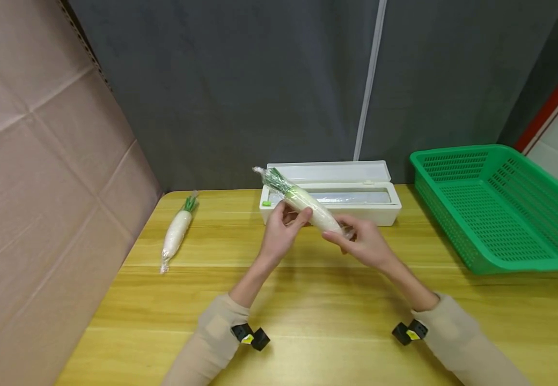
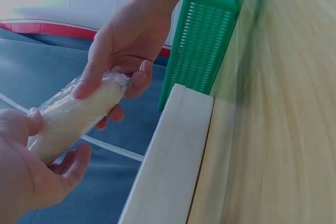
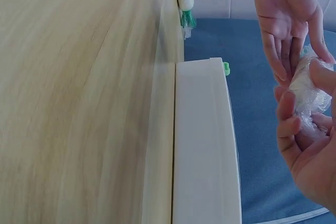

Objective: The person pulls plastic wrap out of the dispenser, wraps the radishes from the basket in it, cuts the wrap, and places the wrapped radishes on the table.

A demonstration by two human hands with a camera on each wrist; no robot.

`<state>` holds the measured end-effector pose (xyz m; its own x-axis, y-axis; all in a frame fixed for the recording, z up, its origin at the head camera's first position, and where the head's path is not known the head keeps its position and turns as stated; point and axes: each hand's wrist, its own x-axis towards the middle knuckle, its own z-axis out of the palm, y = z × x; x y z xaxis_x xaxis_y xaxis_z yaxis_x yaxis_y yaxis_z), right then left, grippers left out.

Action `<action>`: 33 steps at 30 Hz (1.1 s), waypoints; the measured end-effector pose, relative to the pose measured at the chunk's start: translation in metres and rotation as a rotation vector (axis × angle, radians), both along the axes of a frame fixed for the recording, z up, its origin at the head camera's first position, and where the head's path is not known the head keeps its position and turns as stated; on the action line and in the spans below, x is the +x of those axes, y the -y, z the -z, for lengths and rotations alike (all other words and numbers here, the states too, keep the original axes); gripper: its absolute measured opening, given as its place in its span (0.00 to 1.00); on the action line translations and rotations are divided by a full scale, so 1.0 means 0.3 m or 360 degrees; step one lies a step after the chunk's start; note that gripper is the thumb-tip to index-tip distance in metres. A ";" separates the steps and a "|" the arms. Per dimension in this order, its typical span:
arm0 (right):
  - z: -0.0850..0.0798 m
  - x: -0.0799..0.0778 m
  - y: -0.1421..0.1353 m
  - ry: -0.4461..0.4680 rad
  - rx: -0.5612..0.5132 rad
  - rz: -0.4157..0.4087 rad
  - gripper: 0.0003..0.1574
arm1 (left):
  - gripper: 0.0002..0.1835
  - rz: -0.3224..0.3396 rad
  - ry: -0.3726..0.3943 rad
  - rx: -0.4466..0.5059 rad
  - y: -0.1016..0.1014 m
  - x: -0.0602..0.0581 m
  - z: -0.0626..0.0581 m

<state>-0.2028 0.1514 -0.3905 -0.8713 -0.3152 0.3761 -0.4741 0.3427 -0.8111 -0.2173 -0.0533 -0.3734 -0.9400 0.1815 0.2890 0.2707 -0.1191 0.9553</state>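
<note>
Held up over the table is a white radish (image 1: 310,208) with green tops, wrapped in clear plastic film and tilted, leafy end up to the left. My left hand (image 1: 280,231) holds it near the middle, thumb on the near side and fingers behind. At the lower end, my right hand (image 1: 363,242) pinches the radish and the bunched film, clearly seen in the right wrist view as crumpled film (image 3: 312,103). Just behind the hands stands a white cling film dispenser (image 1: 380,215) with its lid (image 1: 329,171) raised.
Another wrapped white radish (image 1: 177,233) lies on the left of the wooden table (image 1: 317,327). On the right sits a green plastic basket (image 1: 472,252) with slotted walls. A dark grey partition (image 1: 240,96) rises behind the table, and a pinkish covering (image 1: 57,177) borders the left.
</note>
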 end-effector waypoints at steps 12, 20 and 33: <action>-0.006 -0.015 0.017 0.0091 0.0102 -0.0104 0.21 | 0.22 0.0003 -0.0002 0.0168 0.007 -0.005 -0.009; -0.003 -0.032 0.008 0.0050 0.0142 -0.0137 0.26 | 0.21 -0.0023 0.0005 0.0249 0.011 -0.010 -0.009; -0.006 -0.052 -0.035 -0.0103 0.0289 -0.0133 0.24 | 0.23 -0.0199 -0.0077 0.0264 0.076 -0.035 -0.020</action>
